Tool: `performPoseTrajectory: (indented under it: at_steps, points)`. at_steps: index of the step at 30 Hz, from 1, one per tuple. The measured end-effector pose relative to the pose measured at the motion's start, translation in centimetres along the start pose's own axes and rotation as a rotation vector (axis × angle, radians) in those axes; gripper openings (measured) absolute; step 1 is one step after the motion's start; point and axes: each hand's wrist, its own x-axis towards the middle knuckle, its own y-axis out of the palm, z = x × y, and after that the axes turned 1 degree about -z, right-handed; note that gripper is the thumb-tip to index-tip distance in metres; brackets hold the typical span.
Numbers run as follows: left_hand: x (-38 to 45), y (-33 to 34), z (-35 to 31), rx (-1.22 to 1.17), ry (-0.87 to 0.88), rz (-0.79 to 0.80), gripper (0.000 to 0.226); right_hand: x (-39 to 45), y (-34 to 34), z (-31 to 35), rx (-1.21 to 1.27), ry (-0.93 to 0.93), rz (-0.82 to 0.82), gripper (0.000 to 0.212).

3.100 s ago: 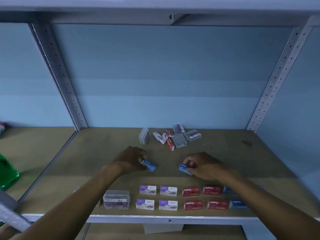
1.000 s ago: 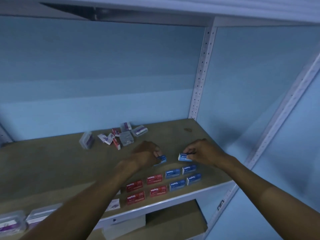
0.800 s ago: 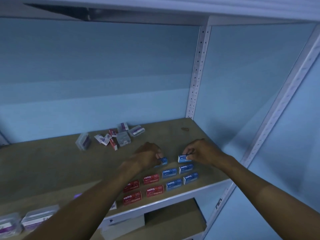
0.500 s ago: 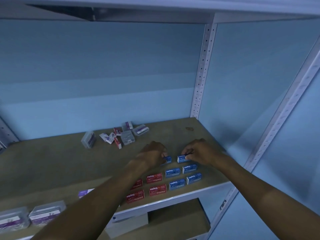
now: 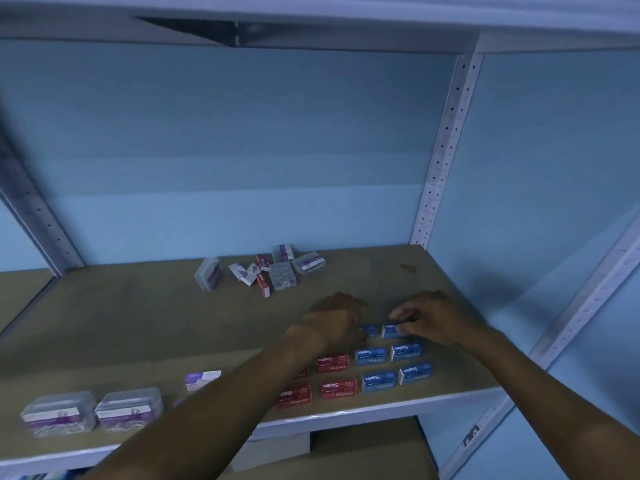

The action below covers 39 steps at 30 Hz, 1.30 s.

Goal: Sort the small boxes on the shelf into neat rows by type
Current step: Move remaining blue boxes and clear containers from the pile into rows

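My left hand (image 5: 337,320) holds a small blue staples box (image 5: 369,330) down on the shelf (image 5: 138,327). Close to its right, my right hand (image 5: 433,317) grips a second blue box (image 5: 390,330). Both boxes sit side by side just behind the two rows of blue boxes (image 5: 394,365) near the front edge. Red staples boxes (image 5: 334,375) lie in rows left of the blue ones, partly hidden by my left forearm. A white-and-purple box (image 5: 202,379) shows further left.
A loose heap of small boxes and clear cases (image 5: 266,271) lies near the back wall. Two clear plastic cases (image 5: 93,412) stand at the front left. A perforated upright (image 5: 443,150) rises at the back right; the shelf ends just past the blue boxes.
Both hands have carried their blue boxes right and lowered them onto the shelf behind the blue rows. The boxes have come closer together. The camera turned right.
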Motion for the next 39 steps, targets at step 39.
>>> performPoseTrajectory:
  at_steps: [39]
  points:
    - [-3.6, -6.2, 23.8, -0.053, -0.465, -0.451, 0.029, 10.8, 10.7, 15.3, -0.27, -0.273, -0.085, 0.038]
